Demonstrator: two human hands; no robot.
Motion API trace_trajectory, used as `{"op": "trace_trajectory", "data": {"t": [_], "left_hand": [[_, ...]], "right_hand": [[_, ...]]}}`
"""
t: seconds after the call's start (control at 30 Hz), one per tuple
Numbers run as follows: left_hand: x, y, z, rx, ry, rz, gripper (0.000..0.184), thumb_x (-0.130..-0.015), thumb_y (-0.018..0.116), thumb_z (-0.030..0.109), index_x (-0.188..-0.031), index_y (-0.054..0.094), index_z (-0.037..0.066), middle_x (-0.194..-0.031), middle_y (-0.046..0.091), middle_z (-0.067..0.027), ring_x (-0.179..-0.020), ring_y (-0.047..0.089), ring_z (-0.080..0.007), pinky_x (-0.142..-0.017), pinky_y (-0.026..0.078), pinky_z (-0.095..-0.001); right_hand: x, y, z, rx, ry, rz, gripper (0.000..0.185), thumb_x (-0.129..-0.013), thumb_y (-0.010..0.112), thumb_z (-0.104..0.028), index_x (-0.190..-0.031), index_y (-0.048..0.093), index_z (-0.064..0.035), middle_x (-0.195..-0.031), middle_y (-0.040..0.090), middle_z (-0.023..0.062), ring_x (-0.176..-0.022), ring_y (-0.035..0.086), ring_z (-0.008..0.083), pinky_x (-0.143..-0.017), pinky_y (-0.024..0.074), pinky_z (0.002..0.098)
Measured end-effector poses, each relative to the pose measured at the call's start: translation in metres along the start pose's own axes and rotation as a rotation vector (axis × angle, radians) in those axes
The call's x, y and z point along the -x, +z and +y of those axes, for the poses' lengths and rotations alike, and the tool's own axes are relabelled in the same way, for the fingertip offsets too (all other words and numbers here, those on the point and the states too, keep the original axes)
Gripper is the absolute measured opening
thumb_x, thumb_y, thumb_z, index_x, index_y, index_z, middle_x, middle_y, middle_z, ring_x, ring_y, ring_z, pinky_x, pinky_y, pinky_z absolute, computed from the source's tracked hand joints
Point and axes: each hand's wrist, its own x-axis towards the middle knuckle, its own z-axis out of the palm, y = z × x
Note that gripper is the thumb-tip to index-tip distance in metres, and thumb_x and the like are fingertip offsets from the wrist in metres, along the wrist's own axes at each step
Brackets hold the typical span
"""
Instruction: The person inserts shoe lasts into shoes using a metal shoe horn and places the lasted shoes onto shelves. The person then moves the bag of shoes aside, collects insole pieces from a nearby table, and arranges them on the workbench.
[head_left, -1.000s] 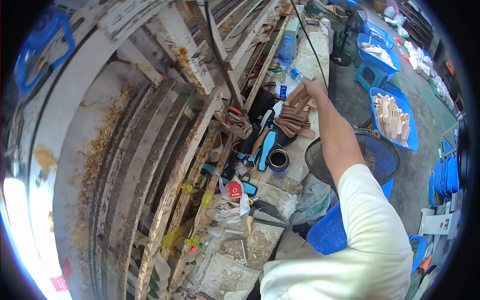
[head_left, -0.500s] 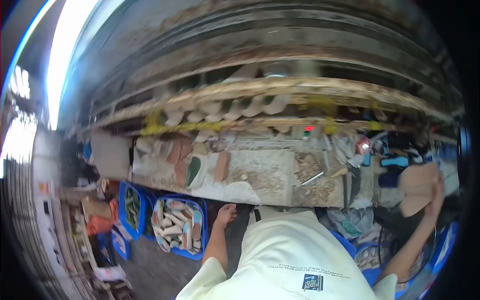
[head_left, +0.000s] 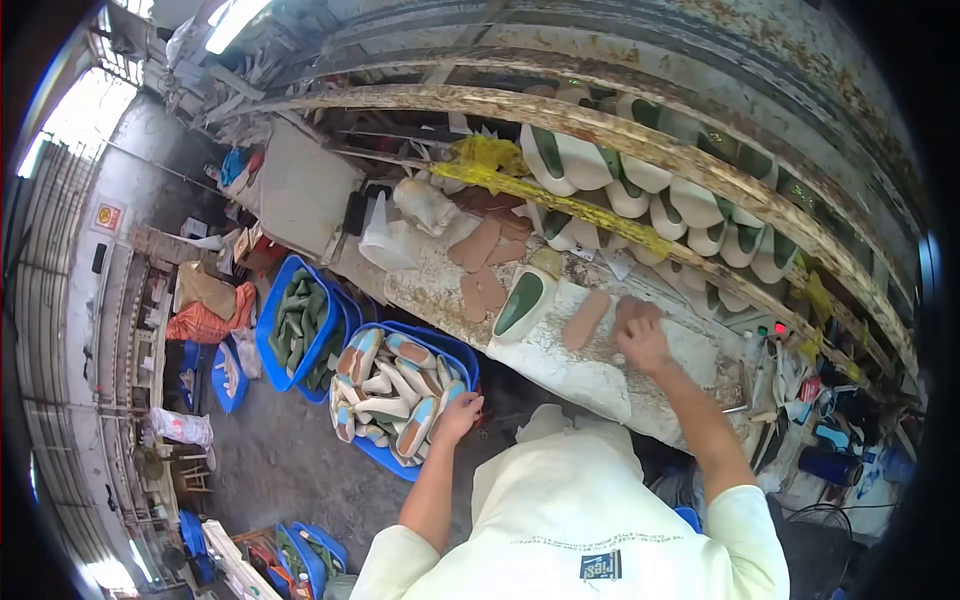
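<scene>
My right hand (head_left: 645, 342) is over the workbench, its fingers closed at the edge of a brown insole (head_left: 627, 311). A second brown insole (head_left: 586, 320) lies flat to its left. Further left, a white shoe (head_left: 524, 303) with a green inside rests on the bench. My left hand (head_left: 459, 416) hangs by the right side of a blue basket (head_left: 384, 461). Its fingers are curled together, and I see nothing in them. Beside that hand, the basket is heaped with white, blue and brown shoes (head_left: 415, 428).
Several more insoles (head_left: 480, 243) lie loose at the back of the bench (head_left: 440, 302). White shoes with green insides (head_left: 690, 205) line the wooden rack above. Another blue basket (head_left: 268, 340) of green pieces stands on the left. Tools and cloths clutter the bench's right end.
The view has swung left. My right hand has come from the far right, where it held tan flat pieces, to the bench's middle. My left hand is now beside the shoe basket.
</scene>
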Motion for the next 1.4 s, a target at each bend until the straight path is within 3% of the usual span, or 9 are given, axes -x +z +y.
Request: {"op": "trace_trajectory", "data": {"t": [0.23, 0.33, 0.4, 0.5, 0.6, 0.8, 1.17, 1.3, 1.4], "left_hand": [[-0.021, -0.02, 0.019, 0.054, 0.122, 0.01, 0.045, -0.089, 0.064, 0.028, -0.121, 0.056, -0.001, -0.086, 0.064, -0.0068, -0.073, 0.059, -0.0138, -0.068, 0.048, -0.0281], [-0.076, -0.059, 0.075, -0.086, 0.442, 0.32, 0.043, -0.086, 0.066, 0.026, -0.117, 0.057, -0.001, -0.082, 0.061, -0.0069, -0.074, 0.058, -0.0162, -0.069, 0.048, -0.0298], [-0.135, -0.116, 0.098, -0.328, 0.5, 0.614, 0.047, -0.077, 0.071, 0.026, -0.113, 0.058, -0.001, -0.083, 0.061, -0.0136, -0.079, 0.058, -0.0272, -0.074, 0.048, -0.0376], [-0.182, -0.182, 0.186, -0.417, 0.432, 0.995, 0.078, -0.07, 0.077, 0.04, -0.128, 0.046, -0.001, -0.116, 0.053, -0.0246, -0.11, 0.05, -0.0396, -0.092, 0.041, -0.0466], [-0.22, -0.235, 0.24, -0.525, 0.273, 1.073, 0.091, -0.065, 0.079, 0.048, -0.133, 0.041, 0.001, -0.123, 0.05, -0.0248, -0.117, 0.047, -0.0388, -0.096, 0.041, -0.0476], [-0.281, -0.283, 0.25, -0.49, 0.272, 0.737, 0.078, -0.061, 0.08, 0.042, -0.124, 0.052, 0.006, -0.115, 0.06, -0.0226, -0.105, 0.058, -0.0396, -0.089, 0.047, -0.0477], [-0.356, -0.335, 0.296, -0.496, 0.383, 0.772, 0.067, -0.059, 0.083, 0.035, -0.115, 0.059, 0.008, -0.105, 0.063, -0.0179, -0.103, 0.056, -0.0375, -0.087, 0.048, -0.0451], [-0.403, -0.354, 0.292, -0.428, 0.541, 0.64, 0.072, -0.06, 0.082, 0.037, -0.119, 0.056, 0.006, -0.117, 0.057, -0.0209, -0.104, 0.055, -0.039, -0.089, 0.045, -0.0486], [-0.361, -0.328, 0.334, -0.895, 0.401, 1.031, 0.093, -0.065, 0.077, 0.047, -0.14, 0.036, 0.01, -0.129, 0.047, -0.0254, -0.116, 0.046, -0.0458, -0.093, 0.042, -0.0537]], "right_hand": [[0.005, 0.073, -0.047, 0.133, 0.109, 0.002, 0.026, -0.077, 0.053, -0.017, -0.102, 0.06, -0.0125, -0.1, 0.052, 0.0083, -0.094, 0.049, 0.0279, -0.079, 0.0412, 0.0441], [-0.008, 0.054, -0.042, 0.052, 0.149, -0.057, 0.027, -0.076, 0.057, -0.018, -0.103, 0.059, -0.0107, -0.103, 0.052, 0.0104, -0.098, 0.049, 0.0299, -0.081, 0.0417, 0.0458], [-0.023, 0.022, -0.052, -0.217, 0.245, -0.094, 0.031, -0.073, 0.066, -0.02, -0.098, 0.056, -0.0063, -0.107, 0.052, 0.0159, -0.101, 0.05, 0.0367, -0.084, 0.0427, 0.0489], [-0.011, 0.025, -0.056, -0.251, 0.408, 0.017, 0.037, -0.071, 0.067, -0.014, -0.106, 0.056, -0.0047, -0.106, 0.053, 0.0195, -0.097, 0.052, 0.0408, -0.084, 0.0436, 0.0482], [0.022, 0.048, -0.074, -0.159, 0.731, 0.06, 0.033, -0.072, 0.064, -0.008, -0.102, 0.055, -0.0016, -0.102, 0.053, 0.0219, -0.094, 0.052, 0.0416, -0.084, 0.0428, 0.0498], [0.067, 0.05, -0.155, -0.294, 1.314, 0.029, 0.018, -0.073, 0.061, -0.005, -0.088, 0.052, 0.0014, -0.091, 0.051, 0.0208, -0.089, 0.053, 0.0416, -0.079, 0.0433, 0.0471], [0.082, 0.022, -0.199, -0.242, 1.464, -0.017, 0.013, -0.073, 0.064, -0.006, -0.08, 0.055, -0.0006, -0.08, 0.055, 0.0169, -0.077, 0.055, 0.0351, -0.071, 0.0447, 0.0445], [0.082, 0.026, -0.197, -0.42, 1.615, 0.1, 0.011, -0.075, 0.064, -0.008, -0.079, 0.057, 0.0004, -0.071, 0.056, 0.0158, -0.069, 0.058, 0.0303, -0.065, 0.0465, 0.0402], [0.1, 0.038, -0.213, -0.426, 1.646, 0.107, 0.014, -0.075, 0.064, -0.012, -0.077, 0.058, 0.0001, -0.069, 0.06, 0.0165, -0.064, 0.06, 0.0293, -0.062, 0.0475, 0.0393]]}}
